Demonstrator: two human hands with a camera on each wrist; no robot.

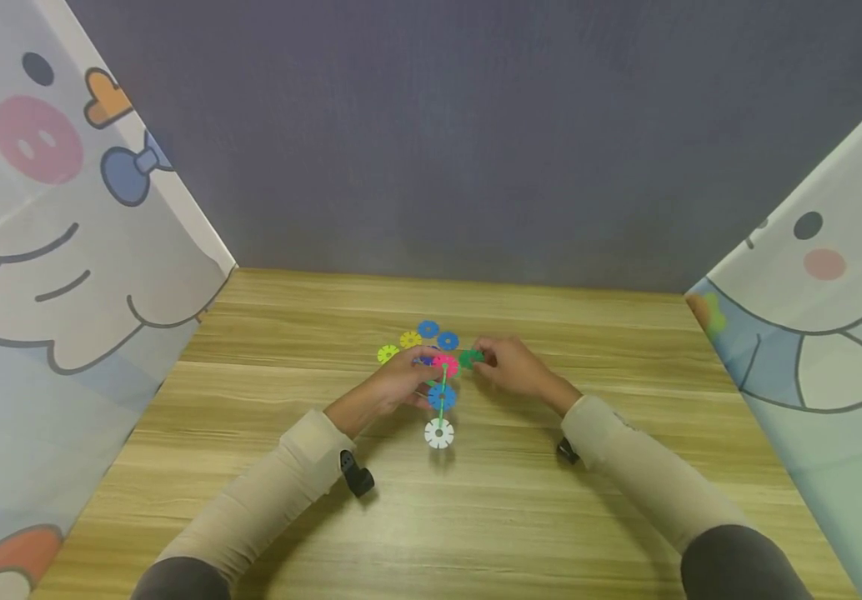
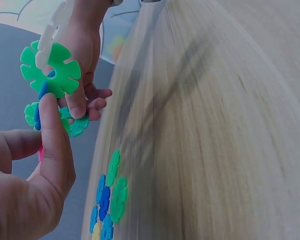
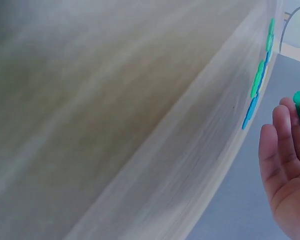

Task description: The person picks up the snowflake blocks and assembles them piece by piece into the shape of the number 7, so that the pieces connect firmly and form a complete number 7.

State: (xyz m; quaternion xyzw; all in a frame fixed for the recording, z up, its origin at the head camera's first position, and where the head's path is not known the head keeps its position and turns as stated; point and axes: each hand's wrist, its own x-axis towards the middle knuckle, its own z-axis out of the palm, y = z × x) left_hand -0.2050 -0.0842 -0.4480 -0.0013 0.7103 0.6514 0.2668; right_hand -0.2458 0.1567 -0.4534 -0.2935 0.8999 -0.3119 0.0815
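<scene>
Head view: left hand (image 1: 395,379) pinching linked discs (image 1: 442,397); right hand (image 1: 515,367) pinching green disc (image 1: 470,358). Judged step: joining; alignment called for.

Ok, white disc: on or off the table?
Off: the left wrist view shows the white disc above the table, joined to discs the left hand holds.
</scene>
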